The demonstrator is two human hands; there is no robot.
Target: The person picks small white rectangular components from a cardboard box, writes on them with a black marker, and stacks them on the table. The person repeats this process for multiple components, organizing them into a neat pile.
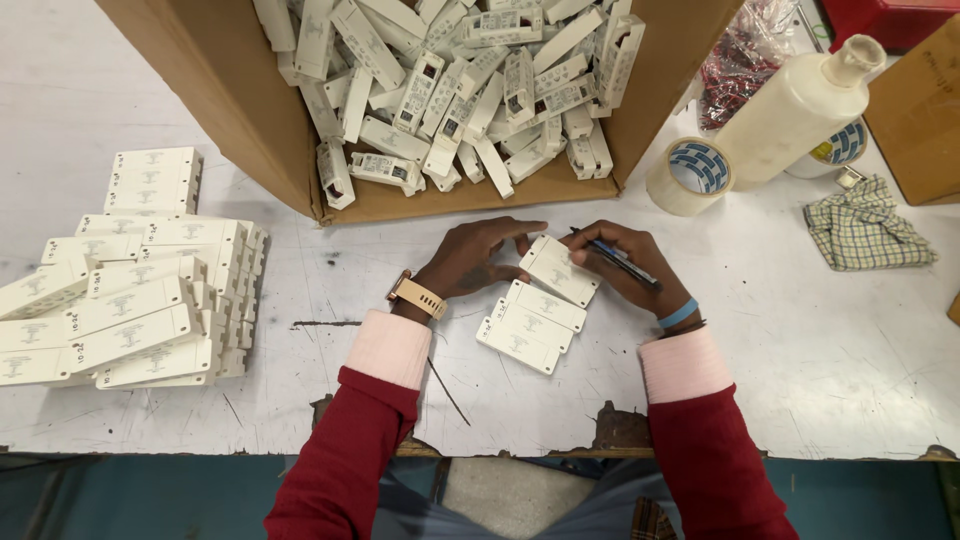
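Observation:
My left hand (475, 258) and my right hand (625, 262) both hold a flat white plastic module (557, 270) just above the table. The right hand also grips a dark pen (618, 257) between its fingers. Two more white modules (530, 327) lie side by side on the table under my hands. My left wrist carries a tan watch, my right a blue band.
An open cardboard box (250, 120) full of loose white modules lies at the back. A stack of white modules (130, 290) fills the left. A tape roll (690, 175), white bottle (800, 105) and checked cloth (865, 225) are at the right.

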